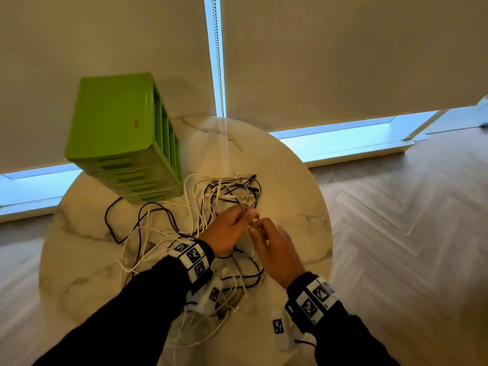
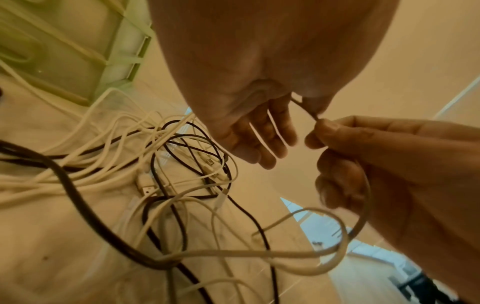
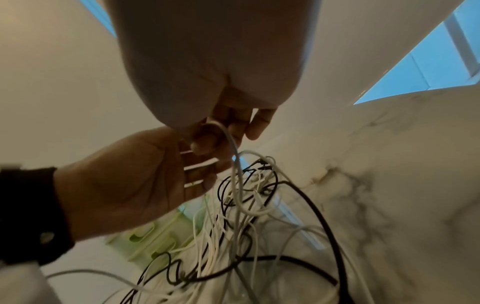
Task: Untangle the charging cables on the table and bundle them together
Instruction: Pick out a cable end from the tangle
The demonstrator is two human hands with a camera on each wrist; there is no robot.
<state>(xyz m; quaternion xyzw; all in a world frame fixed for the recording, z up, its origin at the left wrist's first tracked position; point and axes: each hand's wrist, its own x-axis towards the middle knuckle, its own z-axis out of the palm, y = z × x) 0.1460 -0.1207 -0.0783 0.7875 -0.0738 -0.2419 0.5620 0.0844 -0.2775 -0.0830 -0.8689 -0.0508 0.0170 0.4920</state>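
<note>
A tangle of white and black charging cables (image 1: 221, 196) lies on the round marble table (image 1: 295, 186). My two hands meet just above its near side. My left hand (image 1: 248, 215) pinches a thin white cable between thumb and fingers, its other fingers fairly straight (image 2: 275, 127). My right hand (image 1: 255, 229) pinches the same white cable (image 2: 340, 242) a short way along; it hangs from that hand (image 3: 228, 131) in a loop (image 3: 235, 152) down into the pile (image 3: 246, 205). Plug ends lie among the strands (image 2: 146, 187).
A green plastic crate (image 1: 118, 133) stands on the table's far left, close to the cables. A long black cable (image 1: 111, 220) loops out to the left. The table edge curves round on the right, with wooden floor (image 1: 396, 233) beyond. Window blinds hang behind.
</note>
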